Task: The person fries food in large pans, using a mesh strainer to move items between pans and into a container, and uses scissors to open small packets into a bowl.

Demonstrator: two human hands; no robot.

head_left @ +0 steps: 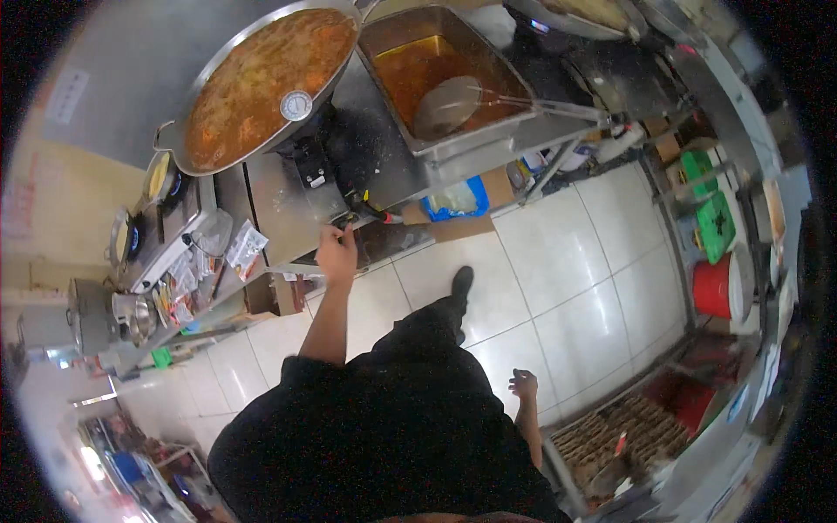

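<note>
My left hand [336, 251] reaches to the front edge of the steel counter, its fingers closed around a small dark knob [344, 221]. Above it, a wide metal pan [247, 159] holds reddish-brown bubbling liquid. A round dial thermometer [296, 106] sits at the pan's near side. To the right stands a deep rectangular metal tray [488, 127] with orange oily liquid. Across that tray lies a round skimmer [450, 103], its handle pointing right. My right hand [523, 383] hangs over the tiled floor beside my body, fingers loosely bent and apart, holding nothing.
Under the counter is a cardboard box with a blue-edged bag [457, 199]. Small packets [248, 247] and a grey pot [91, 312] stand left. At right are green baskets [715, 227] and a red bucket [713, 289]. Stacked egg trays [615, 444] lie lower right.
</note>
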